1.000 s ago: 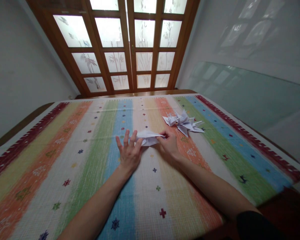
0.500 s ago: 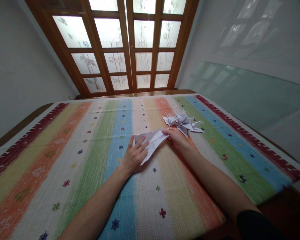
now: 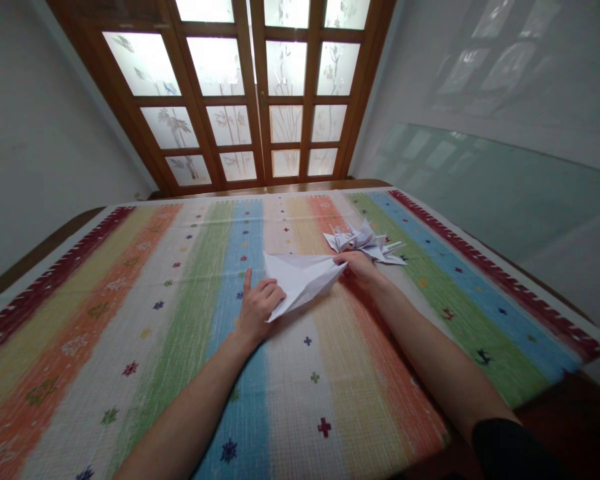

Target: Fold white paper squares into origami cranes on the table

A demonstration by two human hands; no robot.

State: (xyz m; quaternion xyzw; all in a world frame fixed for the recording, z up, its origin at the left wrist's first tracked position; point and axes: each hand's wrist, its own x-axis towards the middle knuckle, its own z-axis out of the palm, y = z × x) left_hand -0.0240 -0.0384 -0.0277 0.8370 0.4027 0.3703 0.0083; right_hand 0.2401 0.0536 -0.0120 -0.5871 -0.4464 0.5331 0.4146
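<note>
A sheet of white folded paper [image 3: 300,280], creased and opened to a wide pointed shape, is held between my two hands over the middle of the striped cloth. My left hand [image 3: 261,307] grips its lower left edge with bent fingers, while one finger sticks up apart from the others. At the paper's right point, my right hand [image 3: 359,268] pinches it between the fingertips; part of that grip is hidden. Just behind my right hand lie several white folded-paper pieces [image 3: 367,241] with sharp points, clustered together.
A tablecloth [image 3: 180,333] with coloured stripes and small motifs covers the table. Beyond the far edge stands a wooden door [image 3: 260,133] with frosted panes. A glass panel [image 3: 480,180] lines the wall on the right.
The paper has spread wider and shows a smoother, broader face. My left hand has slid slightly left towards the paper's edge, and one of its fingers has lifted away.
</note>
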